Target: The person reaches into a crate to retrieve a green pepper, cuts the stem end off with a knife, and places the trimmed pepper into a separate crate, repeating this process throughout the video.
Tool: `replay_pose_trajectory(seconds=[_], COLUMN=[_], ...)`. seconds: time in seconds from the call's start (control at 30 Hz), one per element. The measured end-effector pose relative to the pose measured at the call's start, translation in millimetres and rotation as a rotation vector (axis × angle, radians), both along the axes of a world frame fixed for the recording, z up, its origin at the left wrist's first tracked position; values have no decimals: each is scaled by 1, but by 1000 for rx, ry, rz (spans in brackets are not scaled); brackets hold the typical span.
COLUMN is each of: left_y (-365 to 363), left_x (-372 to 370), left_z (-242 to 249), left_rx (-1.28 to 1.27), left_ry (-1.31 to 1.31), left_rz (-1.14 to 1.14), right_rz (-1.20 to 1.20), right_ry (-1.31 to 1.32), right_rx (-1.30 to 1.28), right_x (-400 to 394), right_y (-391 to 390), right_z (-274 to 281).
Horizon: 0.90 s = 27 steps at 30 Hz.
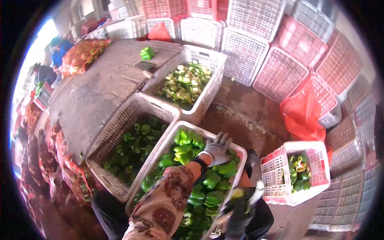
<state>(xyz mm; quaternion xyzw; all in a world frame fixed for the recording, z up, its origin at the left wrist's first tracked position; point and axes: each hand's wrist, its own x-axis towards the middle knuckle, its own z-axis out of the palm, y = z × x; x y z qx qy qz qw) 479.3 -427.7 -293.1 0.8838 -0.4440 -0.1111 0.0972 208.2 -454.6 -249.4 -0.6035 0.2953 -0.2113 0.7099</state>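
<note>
My left hand (pixel 218 149), in a grey glove, lies over green bell peppers (pixel 212 180) in the near white crate (pixel 185 124). Its fingers are stretched out across the peppers, and their tips are partly hidden. Beside that crate's right edge is my right hand (pixel 241 218), dark-gloved and smeared by motion. It is closed round what looks like a knife (pixel 258 193), with a pale blurred blade pointing up and a light handle end below. A yellow-green blur (pixel 237 193), perhaps a pepper piece, shows next to the knife.
Left of the peppers stands a crate (pixel 105 134) of darker green pieces. Behind it, another crate (pixel 218 68) holds pale pepper cores. A red-and-white crate (pixel 272 172) with pepper pieces sits right. One pepper (pixel 147 53) lies on the wooden surface (pixel 96 88). Stacked crates (pixel 244 52) line the back.
</note>
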Motion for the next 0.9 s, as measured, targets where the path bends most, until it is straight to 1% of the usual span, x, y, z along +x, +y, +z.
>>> replay_pose_trajectory(seconds=[0.03, 0.07, 0.1, 0.13, 0.17, 0.2, 0.23, 0.27, 0.3, 0.33, 0.37, 0.4, 0.43, 0.47, 0.5, 0.53, 0.57, 0.6, 0.63, 0.67, 0.7, 0.73, 0.77, 0.87, 0.9], left_y=[-4, 2, 14, 35, 67, 99, 135, 175, 212, 250, 290, 326, 360, 385, 397, 407, 411, 406, 391, 379, 374, 363, 350, 328, 323], left_x=[6, 9, 5, -5, -10, -19, -27, -33, -23, -11, -9, 2, 15, 27, 37, 48, 61, 71, 72, 70, 76, 83, 88, 85, 92], left_z=[-15, -7, -5, 22, 52, 73, 97, 121, 96, 71, 88, 88, 76, 61, 56, 52, 36, 30, 27, 24, -8, -53, -86, -182, -214], left_rx=[-46, -88, -289, -484, -506, -619, -625, -632, -728, -820, -880, -825, -720, -604, -475, -342, -255, -57, 25, 100, 86, 67, 88, 75, 13], left_ry=[30, 62, 214, 363, 339, 312, 432, 553, 530, 503, 574, 534, 351, 173, 168, 160, 232, 289, 322, 352, 306, 259, 260, -130, -94], left_rz=[-44, -74, -3, 62, -3, 21, 104, 184, 269, 349, 475, 686, 806, 923, 970, 1009, 903, 759, 694, 630, 527, 419, 380, 389, 415], right_rz=[-251, -202, -178, -141, -97, -52, -6, 106, 227, 289, 341, 270, 185, 265, 336, 304, 335, 275, 306, 307, 304, 293, 280, 420, 460], right_ry=[-5, -134, -289, -445, -484, -525, -568, -387, -206, -171, -134, -121, -120, -92, -74, 32, 101, 168, 259, 291, 324, 356, 374, 396, 407], right_rx=[-250, -375, -402, -423, -480, -534, -586, -623, -679, -597, -517, -357, -198, -345, -494, -998, -598, -209, -448, -349, -252, -156, -304, -832, -992], right_x=[23, 45, 81, 117, 166, 214, 263, 295, 326, 329, 319, 279, 240, 208, 178, 137, 123, 110, 89, 86, 85, 85, 97, 98, 96], right_y=[10, 6, -1, -9, -3, 3, 10, 8, 5, 4, 2, 39, 77, 87, 96, 97, 118, 138, 132, 132, 130, 129, 140, 135, 135], right_z=[47, 74, 92, 110, 133, 156, 179, 180, 182, 162, 139, 142, 145, 118, 92, 30, 11, -8, -53, -61, -64, -63, -42, -42, -46])
